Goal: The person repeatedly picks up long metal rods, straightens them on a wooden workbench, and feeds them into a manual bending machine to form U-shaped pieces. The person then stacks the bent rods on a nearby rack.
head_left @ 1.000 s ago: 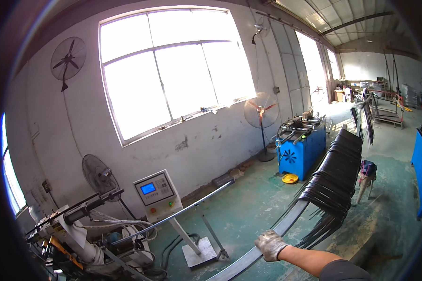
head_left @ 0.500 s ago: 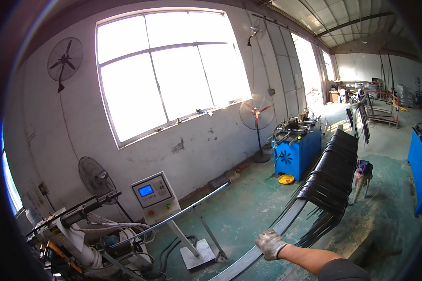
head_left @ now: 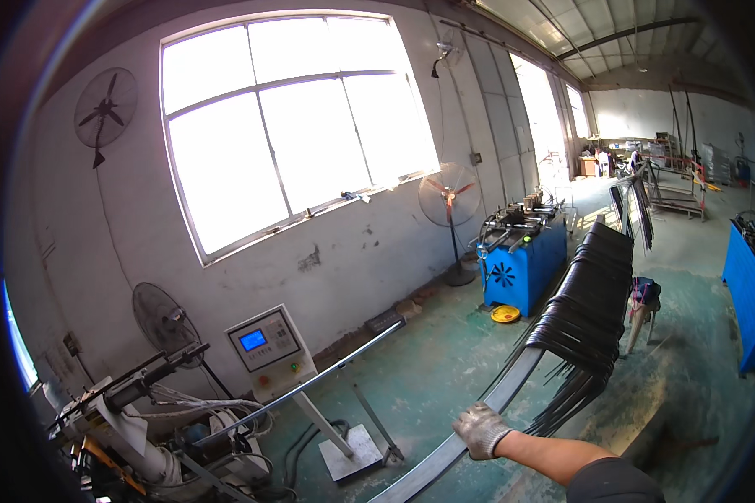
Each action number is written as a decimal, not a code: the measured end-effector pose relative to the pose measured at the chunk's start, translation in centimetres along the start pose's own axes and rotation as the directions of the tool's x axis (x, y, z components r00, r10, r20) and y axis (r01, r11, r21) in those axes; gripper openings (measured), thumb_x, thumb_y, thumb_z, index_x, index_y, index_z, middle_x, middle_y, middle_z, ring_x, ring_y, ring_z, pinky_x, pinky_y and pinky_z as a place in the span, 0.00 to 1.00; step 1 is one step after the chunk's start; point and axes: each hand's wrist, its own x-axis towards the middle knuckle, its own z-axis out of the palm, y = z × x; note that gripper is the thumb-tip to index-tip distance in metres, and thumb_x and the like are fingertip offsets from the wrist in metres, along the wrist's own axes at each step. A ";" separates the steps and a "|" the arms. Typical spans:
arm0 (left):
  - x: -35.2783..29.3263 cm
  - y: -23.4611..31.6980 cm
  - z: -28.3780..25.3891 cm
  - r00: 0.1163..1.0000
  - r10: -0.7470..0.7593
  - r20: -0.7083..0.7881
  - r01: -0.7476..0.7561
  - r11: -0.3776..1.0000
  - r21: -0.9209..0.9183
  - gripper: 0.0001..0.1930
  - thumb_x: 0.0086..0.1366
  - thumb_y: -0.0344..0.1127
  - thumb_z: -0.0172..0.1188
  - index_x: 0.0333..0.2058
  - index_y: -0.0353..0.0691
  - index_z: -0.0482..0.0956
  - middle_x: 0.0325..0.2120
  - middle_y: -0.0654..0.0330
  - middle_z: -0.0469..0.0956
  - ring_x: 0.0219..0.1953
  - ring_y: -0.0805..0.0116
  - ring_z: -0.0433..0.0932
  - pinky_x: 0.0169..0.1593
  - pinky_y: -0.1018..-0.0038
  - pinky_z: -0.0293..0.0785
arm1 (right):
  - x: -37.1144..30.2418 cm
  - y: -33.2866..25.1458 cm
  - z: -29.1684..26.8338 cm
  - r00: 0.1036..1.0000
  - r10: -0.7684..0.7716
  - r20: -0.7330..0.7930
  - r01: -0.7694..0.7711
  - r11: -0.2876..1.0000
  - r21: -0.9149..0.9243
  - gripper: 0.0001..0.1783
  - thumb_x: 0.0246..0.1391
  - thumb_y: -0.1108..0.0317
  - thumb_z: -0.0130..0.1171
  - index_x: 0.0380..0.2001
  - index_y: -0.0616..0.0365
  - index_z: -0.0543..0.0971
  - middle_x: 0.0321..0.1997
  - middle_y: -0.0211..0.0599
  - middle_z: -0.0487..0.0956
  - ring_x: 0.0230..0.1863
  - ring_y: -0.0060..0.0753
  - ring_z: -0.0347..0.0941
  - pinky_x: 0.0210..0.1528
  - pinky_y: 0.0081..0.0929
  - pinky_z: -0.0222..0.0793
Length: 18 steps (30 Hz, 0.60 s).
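My right hand (head_left: 481,430), in a grey-white work glove, is closed over a long grey metal beam (head_left: 418,474). Its forearm comes in from the lower right. The beam curves from the lower edge up to the right. Many thin black metal rods (head_left: 577,293) hang across the beam's farther part in a dense bundle, ahead of my hand, their ends drooping down on both sides. My left hand is out of the picture.
A bending machine (head_left: 134,419) with hoses stands at lower left, beside a control panel (head_left: 264,341) on a stand. A thin rail (head_left: 331,369) slants past it. Farther off are a blue machine (head_left: 524,264), a yellow dish (head_left: 505,314), a standing fan (head_left: 450,201) and another blue machine (head_left: 748,289).
The whole view has shifted slightly, with the room sliding a little to the left. My right hand stays on the beam.
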 end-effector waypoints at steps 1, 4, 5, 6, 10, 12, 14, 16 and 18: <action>0.0 0.2 0.0 1.000 -0.003 0.001 0.003 1.000 0.008 0.20 0.66 0.51 0.68 0.54 0.54 0.81 0.37 0.59 0.83 0.43 0.50 0.83 0.55 0.48 0.78 | -0.1 0.0 -0.1 1.000 -0.002 -0.005 0.002 1.000 0.002 0.18 0.53 0.66 0.63 0.48 0.56 0.87 0.51 0.48 0.88 0.60 0.51 0.82 0.71 0.47 0.69; 0.8 1.6 -1.9 0.999 0.008 -0.043 -0.011 0.998 -0.061 0.32 0.58 0.59 0.75 0.55 0.49 0.81 0.38 0.55 0.83 0.44 0.46 0.83 0.54 0.46 0.77 | 0.0 0.1 -0.3 1.000 -0.001 0.005 0.001 1.000 -0.002 0.18 0.53 0.66 0.63 0.48 0.56 0.87 0.51 0.48 0.87 0.60 0.51 0.82 0.71 0.47 0.69; 0.7 1.5 -1.6 0.997 0.007 -0.074 -0.013 0.996 -0.085 0.40 0.48 0.63 0.81 0.55 0.46 0.82 0.38 0.52 0.83 0.43 0.43 0.82 0.53 0.45 0.77 | 0.1 0.2 -0.1 1.000 0.001 0.001 -0.001 1.000 0.002 0.18 0.54 0.66 0.63 0.48 0.56 0.87 0.51 0.48 0.87 0.61 0.51 0.82 0.72 0.47 0.68; 0.7 1.8 -1.6 0.997 -0.001 -0.083 -0.006 0.996 -0.090 0.40 0.47 0.63 0.82 0.54 0.45 0.82 0.38 0.52 0.82 0.43 0.42 0.82 0.52 0.45 0.77 | 0.0 0.2 0.1 1.000 0.001 -0.003 -0.001 1.000 0.010 0.18 0.54 0.66 0.63 0.48 0.56 0.87 0.50 0.47 0.87 0.61 0.50 0.82 0.72 0.47 0.68; 1.0 3.1 -2.8 0.994 -0.031 -0.106 0.018 0.992 -0.122 0.40 0.45 0.61 0.85 0.52 0.42 0.84 0.41 0.51 0.84 0.46 0.41 0.82 0.56 0.45 0.77 | -0.2 0.6 1.2 0.998 0.004 -0.066 -0.002 1.000 0.031 0.18 0.53 0.66 0.62 0.48 0.54 0.87 0.50 0.45 0.87 0.60 0.49 0.81 0.72 0.45 0.67; 1.0 3.5 -3.2 0.993 -0.043 -0.112 0.028 0.991 -0.134 0.40 0.46 0.58 0.85 0.54 0.42 0.83 0.43 0.51 0.85 0.48 0.42 0.82 0.59 0.45 0.76 | -0.1 0.6 1.9 0.994 -0.002 -0.106 0.009 0.998 0.061 0.18 0.53 0.66 0.63 0.47 0.53 0.87 0.49 0.45 0.87 0.60 0.48 0.82 0.72 0.45 0.67; 0.5 4.0 -3.3 0.993 -0.077 -0.086 0.065 0.989 -0.132 0.41 0.49 0.53 0.85 0.58 0.41 0.81 0.51 0.50 0.86 0.55 0.44 0.83 0.68 0.45 0.73 | -0.2 0.7 2.9 0.988 0.014 -0.153 0.001 0.995 0.096 0.18 0.52 0.67 0.63 0.48 0.51 0.87 0.49 0.43 0.87 0.60 0.48 0.82 0.73 0.44 0.67; -0.3 4.7 -3.4 0.987 -0.130 -0.089 0.116 0.982 -0.150 0.38 0.54 0.47 0.84 0.61 0.39 0.80 0.59 0.47 0.85 0.64 0.40 0.80 0.74 0.43 0.69 | -0.4 0.6 2.8 0.978 0.045 -0.203 -0.020 0.992 0.126 0.19 0.52 0.67 0.63 0.48 0.50 0.87 0.50 0.42 0.87 0.60 0.48 0.81 0.73 0.44 0.67; -2.5 4.8 -3.6 0.982 -0.151 -0.112 0.134 0.981 -0.142 0.36 0.58 0.41 0.81 0.63 0.38 0.80 0.64 0.44 0.82 0.69 0.37 0.77 0.76 0.42 0.68 | -0.4 0.4 3.5 0.973 0.045 -0.225 -0.020 0.994 0.111 0.19 0.53 0.68 0.64 0.49 0.48 0.88 0.51 0.41 0.87 0.61 0.47 0.81 0.76 0.44 0.66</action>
